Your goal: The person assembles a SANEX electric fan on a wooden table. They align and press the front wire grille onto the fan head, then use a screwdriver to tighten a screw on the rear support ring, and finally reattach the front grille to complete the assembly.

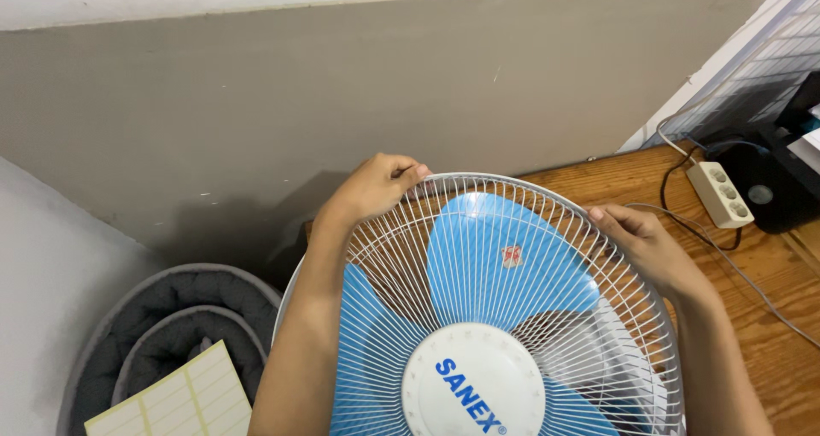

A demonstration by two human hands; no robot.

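Fan [478,316] with white wire guard and blue blades sits at the left edge of the wooden counter [769,316], face turned up toward the camera, round white hub cap low centre

Left hand [376,184] grasping the guard rim at its top left, fingers curled over the outer ring, forearm running down along the left side of the guard

Right hand [645,239] grasping the rim on the upper right, thumb on top of the wires, fingers wrapped round the outer edge; forearm leaves frame at the bottom right

Both hands closed on the guard, well apart from each other, blade tip between them

White power strip [720,193] lies near the back right corner of the counter, a black cable and a grey cable trailing from it across the wood; black device [781,188] just beside it at the right edge of frame

Grey padded roll [171,316] down left below counter level, yellow sheet of blank labels [184,402] resting on it

Grey wall [342,86] behind
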